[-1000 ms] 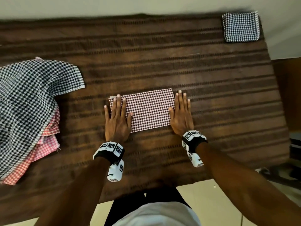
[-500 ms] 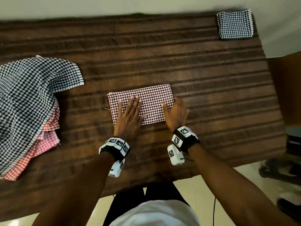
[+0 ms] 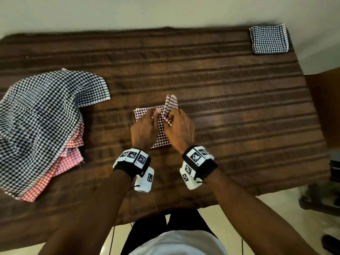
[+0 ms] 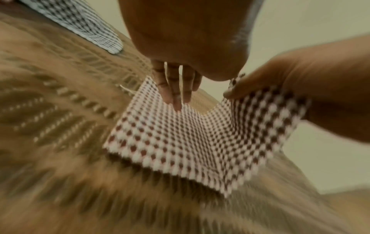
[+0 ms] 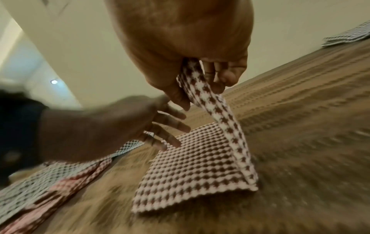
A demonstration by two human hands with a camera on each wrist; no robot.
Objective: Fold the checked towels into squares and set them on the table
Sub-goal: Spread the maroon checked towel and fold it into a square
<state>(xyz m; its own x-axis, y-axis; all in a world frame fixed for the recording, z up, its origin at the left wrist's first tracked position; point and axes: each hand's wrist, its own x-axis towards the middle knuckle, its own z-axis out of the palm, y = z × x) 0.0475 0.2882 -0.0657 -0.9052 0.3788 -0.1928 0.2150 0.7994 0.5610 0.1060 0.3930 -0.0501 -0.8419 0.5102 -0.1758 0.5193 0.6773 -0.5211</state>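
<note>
Towel [image 3: 161,134], the maroon-checked one, lies mid-table near the front edge, no longer the flat strip it was a second ago: its right half now stands up, raised toward the left half. Right hand [image 3: 181,129] has gone from lying flat by the strip's end to pinching that end between thumb and fingers. Left hand [image 3: 144,129] has slid in from the left end to the strip's middle; its fingers [image 4: 176,96] are straight and spread, tips on the flat half beside the crease. In my judgement this is the last fold: once the raised half comes down on the left half, the strip should be a square, ready to set aside.

A folded black-checked square [image 3: 269,39] already sits at the far right corner. On the left lies a loose heap of unfolded towels [image 3: 42,115], black-checked on top, red-checked beneath. The table [image 3: 230,100] wears a brown ribbed cloth. Beyond it is a pale wall; pale floor shows below the near edge.
</note>
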